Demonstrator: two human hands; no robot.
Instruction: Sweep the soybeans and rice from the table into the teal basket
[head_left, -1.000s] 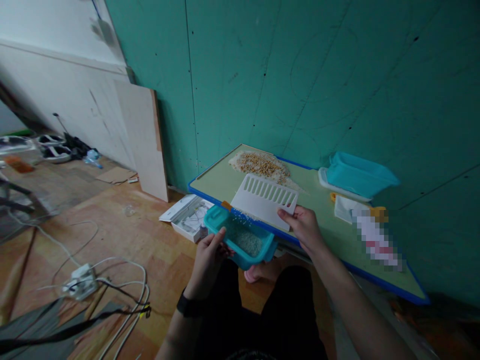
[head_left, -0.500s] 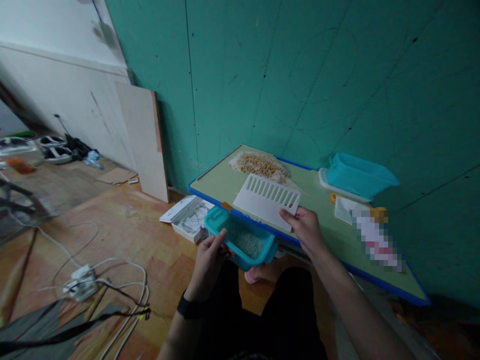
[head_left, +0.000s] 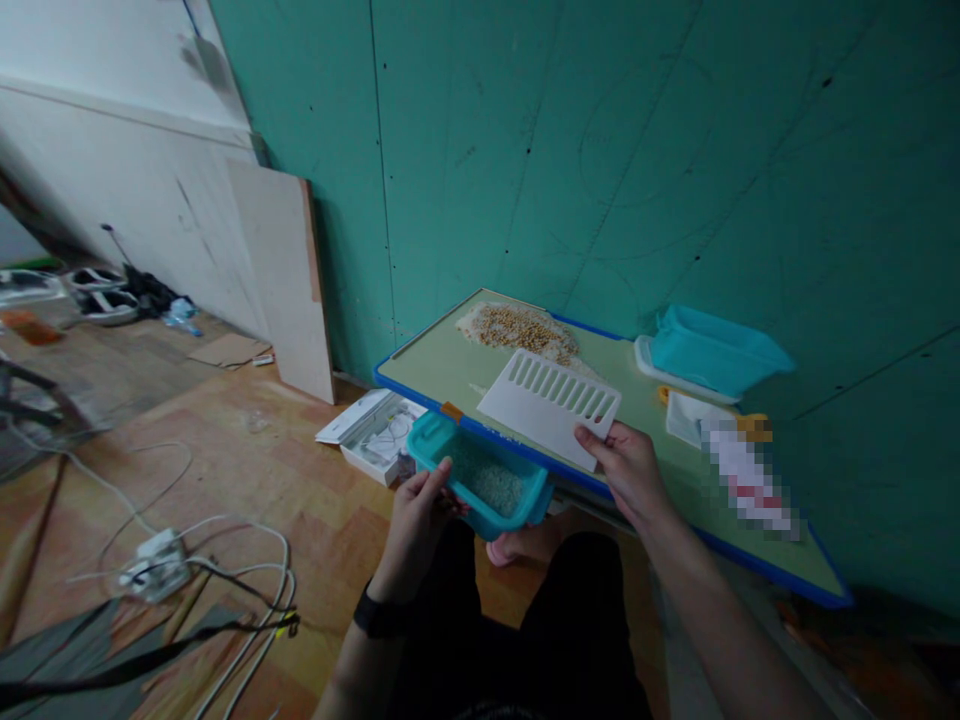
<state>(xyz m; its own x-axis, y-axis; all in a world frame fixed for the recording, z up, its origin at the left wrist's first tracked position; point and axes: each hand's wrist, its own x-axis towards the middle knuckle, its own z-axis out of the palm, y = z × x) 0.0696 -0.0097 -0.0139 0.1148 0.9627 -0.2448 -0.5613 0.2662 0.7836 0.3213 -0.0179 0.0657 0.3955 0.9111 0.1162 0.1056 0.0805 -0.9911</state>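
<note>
My left hand (head_left: 417,513) grips the near rim of a teal plastic box (head_left: 480,478) with white rice in its bottom, held just below the front edge of a low green table (head_left: 442,365) with a blue rim. My right hand (head_left: 628,468) pinches the corner of a white slotted plastic scraper (head_left: 550,405), which is tilted over the table edge above the box. A pile of tan beans mixed with white rice (head_left: 521,329) lies at the far left of the table.
A teal container on a white lid (head_left: 709,352) and a white sheet (head_left: 686,418) sit at the table's back right. On the wooden floor lie an open white case (head_left: 371,432), a power strip with cables (head_left: 161,565) and a leaning board (head_left: 281,280). The green wall is close behind.
My right hand has slid the white scraper a little to the right and lifted it slightly off the table edge. The teal box and my left hand stayed in place.
</note>
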